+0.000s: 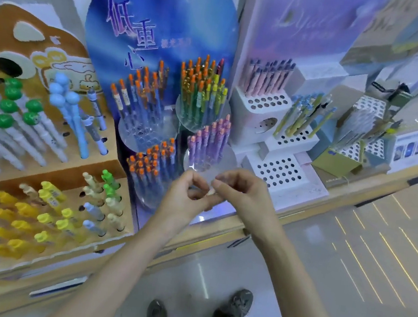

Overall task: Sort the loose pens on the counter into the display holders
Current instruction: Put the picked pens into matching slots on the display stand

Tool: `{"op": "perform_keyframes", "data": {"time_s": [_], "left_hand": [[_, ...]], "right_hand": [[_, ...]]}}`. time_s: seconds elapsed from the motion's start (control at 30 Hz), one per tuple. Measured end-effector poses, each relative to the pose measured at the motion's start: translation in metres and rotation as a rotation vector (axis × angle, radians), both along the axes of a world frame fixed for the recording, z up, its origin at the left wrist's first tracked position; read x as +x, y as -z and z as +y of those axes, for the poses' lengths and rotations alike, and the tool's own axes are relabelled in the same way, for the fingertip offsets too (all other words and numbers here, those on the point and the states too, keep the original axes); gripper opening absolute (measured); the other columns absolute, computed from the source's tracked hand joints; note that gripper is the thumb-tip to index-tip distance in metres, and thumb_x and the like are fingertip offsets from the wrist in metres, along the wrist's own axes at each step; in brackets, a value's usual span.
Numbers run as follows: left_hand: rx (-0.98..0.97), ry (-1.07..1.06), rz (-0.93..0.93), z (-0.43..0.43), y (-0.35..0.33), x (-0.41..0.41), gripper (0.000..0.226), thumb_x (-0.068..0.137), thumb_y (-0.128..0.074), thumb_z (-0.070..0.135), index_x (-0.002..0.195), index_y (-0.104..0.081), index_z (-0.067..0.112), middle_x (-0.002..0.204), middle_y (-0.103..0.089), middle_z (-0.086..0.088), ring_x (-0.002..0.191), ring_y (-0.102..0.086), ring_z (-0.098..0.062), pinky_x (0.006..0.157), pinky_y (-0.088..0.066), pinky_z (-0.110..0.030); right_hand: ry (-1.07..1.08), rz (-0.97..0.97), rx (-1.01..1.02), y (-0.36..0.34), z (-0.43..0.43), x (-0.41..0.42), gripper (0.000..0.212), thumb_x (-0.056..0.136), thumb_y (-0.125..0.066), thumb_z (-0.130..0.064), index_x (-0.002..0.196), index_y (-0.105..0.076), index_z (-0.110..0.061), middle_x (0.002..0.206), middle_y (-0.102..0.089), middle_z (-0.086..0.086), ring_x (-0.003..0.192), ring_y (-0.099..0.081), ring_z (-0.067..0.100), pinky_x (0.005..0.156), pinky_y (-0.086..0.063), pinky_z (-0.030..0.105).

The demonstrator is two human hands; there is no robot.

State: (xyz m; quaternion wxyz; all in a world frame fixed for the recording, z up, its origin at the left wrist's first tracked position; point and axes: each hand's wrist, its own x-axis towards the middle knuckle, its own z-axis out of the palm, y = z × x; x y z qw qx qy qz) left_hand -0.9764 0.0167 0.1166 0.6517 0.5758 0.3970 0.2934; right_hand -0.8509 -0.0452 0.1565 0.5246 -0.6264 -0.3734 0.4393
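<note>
Left hand (186, 195) and right hand (244, 195) close together, fingers curled, tips pinching a small pale object (211, 191); too blurred to identify. Purple pens (212, 139) upright in clear holder (227, 158) just beyond hands; orange-capped pens (151, 164) beside left hand

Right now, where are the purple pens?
Head view, centre: purple pens stand right of the lower orange-capped pens, left of the empty white holder.

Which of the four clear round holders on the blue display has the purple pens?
The lower right holder, next to the white holed stand. Its pens are purple with pink caps; the other three hold orange-capped or yellow-capped pens.
</note>
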Motion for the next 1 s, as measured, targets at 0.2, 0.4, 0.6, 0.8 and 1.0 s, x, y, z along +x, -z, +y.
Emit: {"op": "perform_keyframes", "data": {"time_s": [0.2, 0.4, 0.6, 0.8, 1.0], "left_hand": [[0.065, 0.196, 0.056, -0.013, -0.01, 0.088, 0.012, 0.086, -0.068, 0.013, 0.089, -0.062, 0.023, 0.082, -0.068, 0.015, 0.071, -0.066, -0.002, 0.057, -0.045, -0.009], [0.132, 0.248, 0.122, -0.019, -0.013, 0.182, 0.02, 0.086, -0.066, 0.004, 0.08, -0.063, 0.022, 0.072, -0.068, 0.012, 0.069, -0.065, -0.005, 0.067, -0.048, -0.016], [0.2, 0.252, 0.083, -0.027, -0.01, 0.263, 0.017, 0.089, -0.065, 0.01, 0.082, -0.063, 0.025, 0.074, -0.069, 0.013, 0.072, -0.065, -0.001, 0.058, -0.042, -0.007], [0.221, 0.222, 0.136, -0.004, -0.013, 0.324, 0.019, 0.089, -0.065, 0.017, 0.098, -0.058, 0.032, 0.107, -0.062, 0.001, 0.098, -0.061, -0.009, 0.088, -0.049, -0.028], [0.318, 0.136, 0.242, 0.041, -0.007, 0.382, 0.031, 0.09, -0.063, 0.025, 0.117, -0.047, 0.027, 0.116, -0.041, 0.013, 0.102, -0.048, 0.005, 0.081, -0.04, -0.008]], "right_hand": [[0.232, -0.05, 0.085, -0.007, -0.027, 0.1, 0.013, 0.086, -0.065, -0.004, 0.085, -0.069, -0.016, 0.064, -0.064, -0.016, 0.06, -0.056, -0.001, 0.059, -0.044, 0.01], [0.404, 0.028, 0.159, -0.008, -0.047, 0.189, 0.014, 0.086, -0.067, -0.009, 0.099, -0.066, -0.017, 0.065, -0.063, -0.016, 0.069, -0.063, 0.006, 0.064, -0.051, 0.019], [0.4, 0.011, 0.093, 0.003, -0.051, 0.256, 0.013, 0.088, -0.064, -0.006, 0.082, -0.057, -0.014, 0.078, -0.063, 0.005, 0.069, -0.064, 0.01, 0.064, -0.053, 0.022], [0.486, -0.194, 0.127, -0.004, -0.032, 0.336, 0.014, 0.089, -0.062, -0.007, 0.081, -0.054, -0.014, 0.082, -0.062, 0.018, 0.067, -0.063, 0.01, 0.062, -0.052, 0.023], [0.577, -0.389, 0.227, -0.021, 0.02, 0.409, 0.018, 0.092, -0.059, -0.019, 0.084, -0.05, -0.032, 0.079, -0.059, -0.003, 0.078, -0.062, 0.02, 0.065, -0.049, 0.026]]}}
